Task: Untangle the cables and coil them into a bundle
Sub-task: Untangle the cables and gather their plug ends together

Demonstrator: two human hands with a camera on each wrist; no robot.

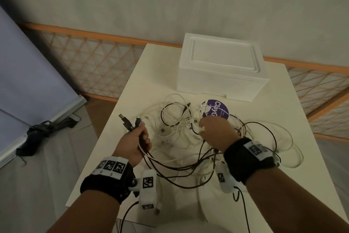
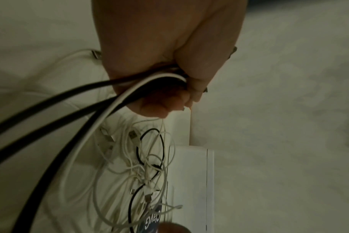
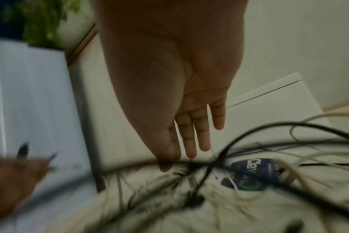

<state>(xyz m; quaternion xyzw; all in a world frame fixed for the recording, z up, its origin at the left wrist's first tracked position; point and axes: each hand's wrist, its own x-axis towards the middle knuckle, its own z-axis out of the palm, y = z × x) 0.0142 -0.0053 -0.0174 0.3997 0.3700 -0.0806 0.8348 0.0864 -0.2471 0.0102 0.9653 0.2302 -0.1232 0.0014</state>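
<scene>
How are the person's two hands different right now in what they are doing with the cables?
The left hand is a closed fist gripping several cable ends, black and white, lifted off the table; the right hand has straight fingers reaching down into the tangled pile, gripping nothing in the wrist view. Both wear black wristbands with white markers.

Black and white cables [image 1: 181, 128] lie on a cream table [image 1: 151, 74]. The box [image 1: 221, 66] at its far edge is white, the round label [image 1: 217, 110] purple with white lettering.
</scene>
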